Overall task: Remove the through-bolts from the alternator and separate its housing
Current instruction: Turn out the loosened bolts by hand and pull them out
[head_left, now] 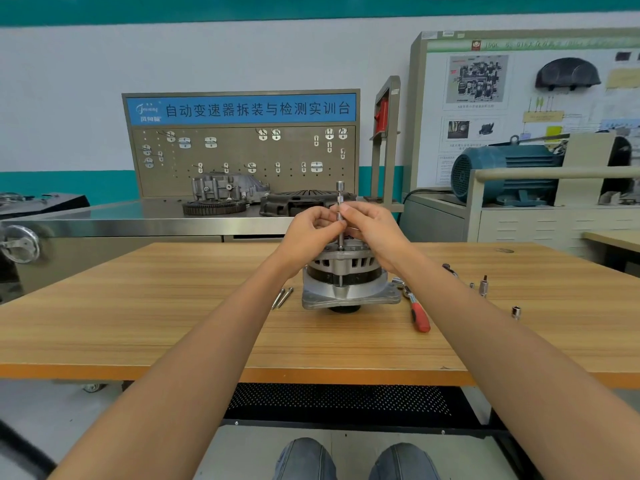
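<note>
Wood-grain counter (207, 341) carries the grey cast-metal alternator (346, 282) at its middle. Both hands, left (311, 233) and right (372, 230), pinch a slim upright steel extension bar (340, 202) standing on its top rim. Two loose silver through-bolts (282, 297) lie just left; a red-handled ratchet (415, 308) lies right.

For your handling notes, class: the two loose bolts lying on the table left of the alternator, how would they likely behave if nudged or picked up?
The two loose bolts look like slim round metal rods, so they would probably roll across the smooth table if nudged. They seem rigid and light, easy to pinch.
</note>
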